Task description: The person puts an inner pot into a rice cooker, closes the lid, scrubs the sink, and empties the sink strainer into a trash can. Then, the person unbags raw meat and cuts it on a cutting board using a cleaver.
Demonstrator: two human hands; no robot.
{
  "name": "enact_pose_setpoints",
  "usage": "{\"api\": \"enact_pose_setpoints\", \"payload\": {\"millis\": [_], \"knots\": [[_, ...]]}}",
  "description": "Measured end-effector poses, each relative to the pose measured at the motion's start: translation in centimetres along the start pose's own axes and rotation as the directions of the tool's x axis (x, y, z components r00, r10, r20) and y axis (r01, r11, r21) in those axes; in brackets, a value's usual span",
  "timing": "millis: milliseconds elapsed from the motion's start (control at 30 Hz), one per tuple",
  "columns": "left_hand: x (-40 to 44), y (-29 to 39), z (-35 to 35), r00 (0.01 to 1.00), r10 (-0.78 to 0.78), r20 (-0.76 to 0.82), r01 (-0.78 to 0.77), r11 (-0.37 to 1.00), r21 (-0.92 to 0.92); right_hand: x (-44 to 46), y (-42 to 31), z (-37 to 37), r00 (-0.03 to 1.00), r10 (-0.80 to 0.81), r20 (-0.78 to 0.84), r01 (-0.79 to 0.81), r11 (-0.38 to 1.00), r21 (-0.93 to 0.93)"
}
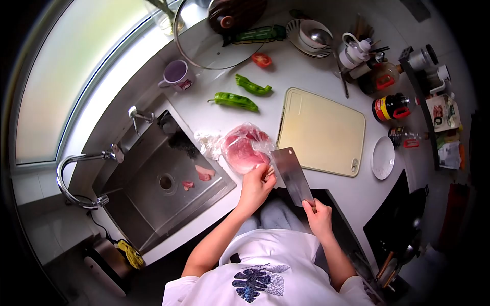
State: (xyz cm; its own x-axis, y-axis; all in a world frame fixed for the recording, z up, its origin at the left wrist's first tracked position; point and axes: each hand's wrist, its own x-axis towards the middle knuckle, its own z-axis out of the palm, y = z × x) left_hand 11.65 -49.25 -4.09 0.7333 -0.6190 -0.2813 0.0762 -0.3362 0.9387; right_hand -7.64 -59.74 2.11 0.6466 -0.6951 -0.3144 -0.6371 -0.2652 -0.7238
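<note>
My right hand (319, 218) is wrapped around the handle of a cleaver (292, 173). Its broad steel blade points up and away, with the tip end over the near-left corner of a cream cutting board (321, 132). A lump of raw pink meat (244, 153) lies in a clear plastic bag on the counter, left of the board. At the near edge of that meat my left hand (256, 186) is closed in a pinch. What its fingers grip is hard to make out; a small pale bit shows between them.
A sink (148, 204) with meat scraps (205, 172) is at left. Beyond the meat are green peppers (235, 101), a cut tomato (261, 59), a purple mug (177, 75) and a glass lid (219, 51). A white plate (383, 158) and sauce bottles (390, 108) stand at right.
</note>
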Motion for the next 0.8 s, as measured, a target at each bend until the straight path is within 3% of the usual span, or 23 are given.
{"api": "enact_pose_setpoints", "payload": {"millis": [33,167,233,300,367,467,567,667,733,800], "knots": [[1.5,0.9,0.5,0.989,0.122,0.079,-0.133,0.98,0.148,-0.5,1.0,-0.3,0.997,0.051,-0.066,-0.052,0.999,-0.006],[8.1,3.5,4.0,0.97,0.111,0.214,-0.173,0.94,0.295,-2.0,3.2,-1.7,0.96,0.178,-0.217,-0.167,0.984,0.067],[11.2,5.0,6.0,0.946,-0.059,0.318,0.028,0.995,0.1,-2.2,4.1,-2.3,0.949,0.186,-0.256,-0.173,0.982,0.073],[14.9,3.8,8.4,0.883,-0.224,0.412,0.215,0.974,0.068,-2.0,4.9,-2.8,0.948,0.148,-0.282,-0.143,0.989,0.04],[17.5,4.9,9.2,0.808,-0.324,0.493,0.277,0.946,0.167,-1.3,5.4,-3.4,0.949,0.102,-0.298,-0.119,0.992,-0.041],[20.8,2.2,10.2,0.742,-0.322,0.588,0.106,0.922,0.371,0.3,6.3,-3.9,0.94,0.036,-0.34,-0.071,0.993,-0.091],[21.4,3.2,10.1,0.75,-0.377,0.543,0.102,0.878,0.468,2.7,5.8,-4.9,0.959,0.043,-0.281,-0.084,0.987,-0.135],[21.8,2.7,9.7,0.718,-0.384,0.58,0.114,0.887,0.447,4.6,6.0,-4.5,0.983,-0.058,-0.176,0.001,0.952,-0.305],[21.7,2.3,9.1,0.715,-0.363,0.598,0.111,0.903,0.416,5.4,5.7,-3.9,0.987,-0.044,-0.154,-0.01,0.943,-0.334],[20.2,1.9,7.5,0.935,-0.06,0.351,-0.048,0.956,0.29,6.0,5.6,-3.8,0.989,-0.051,-0.14,-0.003,0.934,-0.358]]}}
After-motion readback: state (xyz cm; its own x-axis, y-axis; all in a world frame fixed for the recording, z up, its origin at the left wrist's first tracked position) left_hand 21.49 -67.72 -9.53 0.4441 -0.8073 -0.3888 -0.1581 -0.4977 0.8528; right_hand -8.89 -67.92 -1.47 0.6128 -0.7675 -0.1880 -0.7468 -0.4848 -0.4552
